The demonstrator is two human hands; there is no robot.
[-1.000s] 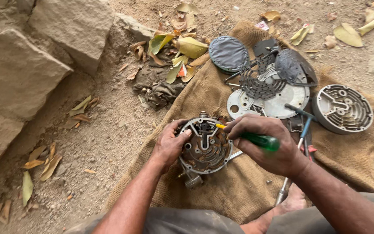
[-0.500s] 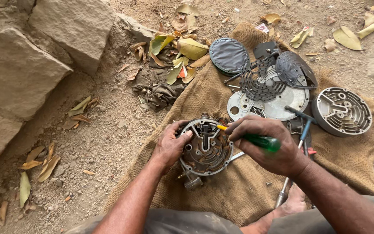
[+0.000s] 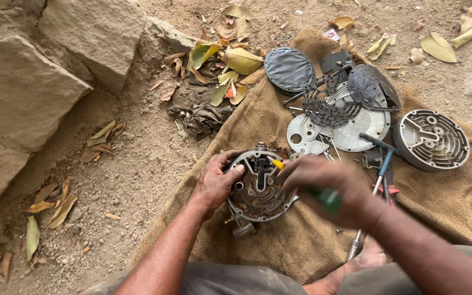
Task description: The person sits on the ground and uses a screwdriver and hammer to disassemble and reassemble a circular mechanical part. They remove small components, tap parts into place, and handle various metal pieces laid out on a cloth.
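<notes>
Right hand [image 3: 329, 188] has shifted slightly left, blurred, fingers closed on a green-handled screwdriver [image 3: 323, 196], probably loosening inside the round compressor housing [image 3: 258, 188]; left hand [image 3: 214, 183] grips its rim. Next needs steady tip seating.

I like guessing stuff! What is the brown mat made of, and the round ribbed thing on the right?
The brown mat looks like burlap: coarse, open weave, frayed edges. The round ribbed cover looks like cast metal, maybe aluminium: dull silver-grey, with raised ribs.

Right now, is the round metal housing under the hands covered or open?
Open: the round housing shows its inner parts, and a ribbed round cover lies apart on the burlap.
</notes>
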